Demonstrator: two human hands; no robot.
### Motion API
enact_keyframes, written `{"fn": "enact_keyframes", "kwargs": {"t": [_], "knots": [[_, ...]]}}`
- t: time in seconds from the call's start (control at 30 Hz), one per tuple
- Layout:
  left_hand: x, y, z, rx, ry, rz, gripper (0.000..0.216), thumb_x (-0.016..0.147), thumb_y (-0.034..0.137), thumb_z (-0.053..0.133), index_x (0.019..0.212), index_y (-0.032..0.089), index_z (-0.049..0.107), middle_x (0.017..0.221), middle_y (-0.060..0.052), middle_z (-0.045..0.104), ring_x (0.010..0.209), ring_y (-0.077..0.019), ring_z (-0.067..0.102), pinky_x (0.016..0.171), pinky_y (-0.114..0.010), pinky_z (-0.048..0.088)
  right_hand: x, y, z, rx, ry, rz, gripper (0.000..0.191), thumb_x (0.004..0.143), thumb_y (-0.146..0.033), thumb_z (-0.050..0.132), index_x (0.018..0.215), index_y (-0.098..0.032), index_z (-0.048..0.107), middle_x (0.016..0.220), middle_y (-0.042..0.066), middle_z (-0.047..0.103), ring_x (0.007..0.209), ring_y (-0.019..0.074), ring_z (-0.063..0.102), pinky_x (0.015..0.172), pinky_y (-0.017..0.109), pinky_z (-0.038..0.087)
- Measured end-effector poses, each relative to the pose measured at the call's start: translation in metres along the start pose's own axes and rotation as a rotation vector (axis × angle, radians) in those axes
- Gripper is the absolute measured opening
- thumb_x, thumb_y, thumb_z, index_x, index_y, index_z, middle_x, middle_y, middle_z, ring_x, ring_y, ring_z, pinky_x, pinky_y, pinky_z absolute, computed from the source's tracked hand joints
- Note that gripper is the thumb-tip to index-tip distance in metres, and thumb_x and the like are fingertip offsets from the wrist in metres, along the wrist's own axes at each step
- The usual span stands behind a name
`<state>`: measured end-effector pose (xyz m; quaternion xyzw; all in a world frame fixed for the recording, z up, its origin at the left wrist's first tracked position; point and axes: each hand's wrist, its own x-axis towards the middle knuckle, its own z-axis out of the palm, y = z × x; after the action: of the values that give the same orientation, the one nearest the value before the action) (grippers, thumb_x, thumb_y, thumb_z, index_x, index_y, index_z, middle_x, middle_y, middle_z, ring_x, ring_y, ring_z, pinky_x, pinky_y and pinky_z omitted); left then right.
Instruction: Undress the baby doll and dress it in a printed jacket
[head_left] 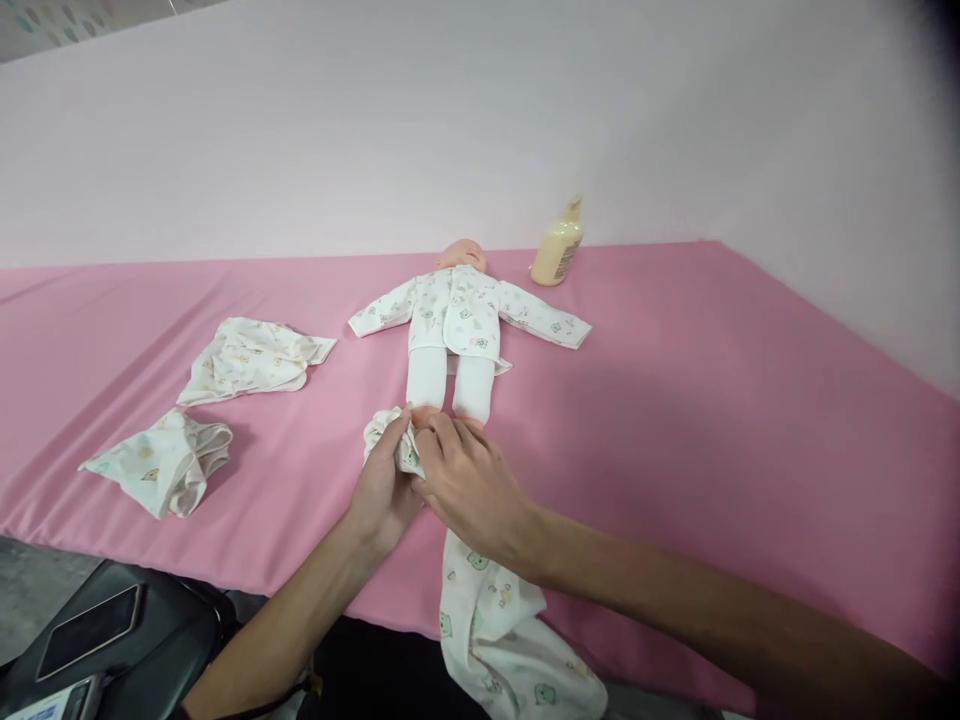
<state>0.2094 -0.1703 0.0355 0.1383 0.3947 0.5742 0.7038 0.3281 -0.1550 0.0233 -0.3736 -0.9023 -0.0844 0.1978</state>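
Note:
A baby doll (461, 254) lies on its back on the pink cloth, its head at the far side. It wears a white printed baby shirt (474, 318) with both sleeves spread. Its upper legs are white and its lower legs skin-coloured. At the doll's feet, my left hand (384, 492) is closed around a bunched leg of printed baby pants (517, 650). My right hand (472, 488) pinches at the same bunched cloth beside a foot, fingers curled. The rest of the pants hangs toward me over the table edge. My hands mostly hide the feet.
Two crumpled printed cloth pieces, one farther (251, 358) and one nearer (169, 462), lie on the left. A yellowish pump bottle (557, 250) stands by the wall, right of the doll's head. A phone (91, 630) rests on a black seat below the table's edge.

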Motion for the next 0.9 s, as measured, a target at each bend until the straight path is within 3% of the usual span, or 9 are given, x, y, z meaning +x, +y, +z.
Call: {"fn": "enact_keyframes", "kwargs": {"t": [0.2, 0.3, 0.43, 0.63, 0.73, 0.9], "knots": [[-0.004, 0.0, 0.002, -0.012, -0.036, 0.029, 0.019, 0.084, 0.034, 0.073, 0.084, 0.017, 0.066, 0.077, 0.003, 0.064, 0.071, -0.0085, 0.063, 0.066, -0.019, 0.049, 0.0, 0.0, 0.011, -0.117, 0.202, -0.001, 0.023, 0.082, 0.003, 0.051, 0.097, -0.013, 0.056, 0.098, 0.013, 0.063, 0.078, 0.0221, 0.064, 0.072, 0.036, 0.055], [-0.008, -0.001, 0.003, 0.003, -0.047, 0.027, 0.016, 0.084, 0.032, 0.074, 0.086, 0.017, 0.067, 0.08, 0.003, 0.065, 0.074, -0.0082, 0.063, 0.068, -0.018, 0.049, -0.001, 0.002, 0.014, -0.118, 0.23, -0.007, 0.022, 0.081, 0.003, 0.05, 0.095, -0.014, 0.055, 0.097, 0.012, 0.064, 0.07, 0.02, 0.064, 0.064, 0.034, 0.055], [-0.011, -0.001, 0.004, 0.029, -0.073, 0.032, 0.015, 0.086, 0.032, 0.072, 0.088, 0.017, 0.069, 0.082, 0.002, 0.065, 0.077, -0.0093, 0.063, 0.07, -0.02, 0.049, 0.0, 0.005, 0.013, -0.016, 0.141, 0.066, 0.02, 0.085, -0.002, 0.052, 0.1, -0.014, 0.054, 0.1, 0.011, 0.066, 0.076, 0.0224, 0.067, 0.062, 0.034, 0.055], [-0.01, -0.007, 0.008, 0.043, -0.093, 0.096, 0.017, 0.089, 0.033, 0.069, 0.096, 0.018, 0.069, 0.096, 0.0, 0.068, 0.088, -0.0115, 0.063, 0.082, -0.022, 0.049, 0.007, 0.008, 0.002, 0.173, 0.023, 0.139, 0.027, 0.089, -0.003, 0.046, 0.114, -0.012, 0.053, 0.112, 0.014, 0.066, 0.091, 0.0246, 0.067, 0.077, 0.037, 0.056], [-0.012, -0.01, 0.012, 0.058, -0.095, 0.124, 0.019, 0.091, 0.033, 0.065, 0.104, 0.02, 0.068, 0.103, -0.001, 0.068, 0.097, -0.0128, 0.063, 0.09, -0.024, 0.048, 0.01, 0.01, -0.005, 0.294, -0.052, 0.206, 0.033, 0.089, -0.005, 0.045, 0.12, -0.014, 0.053, 0.116, 0.012, 0.063, 0.093, 0.0235, 0.066, 0.076, 0.036, 0.054], [-0.015, -0.007, 0.014, 0.039, -0.107, 0.143, 0.02, 0.092, 0.027, 0.063, 0.111, 0.021, 0.067, 0.108, -0.002, 0.068, 0.101, -0.0143, 0.063, 0.091, -0.025, 0.048, 0.01, 0.019, -0.012, 0.489, -0.115, 0.336, 0.045, 0.084, -0.014, 0.054, 0.128, -0.022, 0.051, 0.117, 0.008, 0.058, 0.104, 0.0232, 0.062, 0.081, 0.035, 0.05]]}}
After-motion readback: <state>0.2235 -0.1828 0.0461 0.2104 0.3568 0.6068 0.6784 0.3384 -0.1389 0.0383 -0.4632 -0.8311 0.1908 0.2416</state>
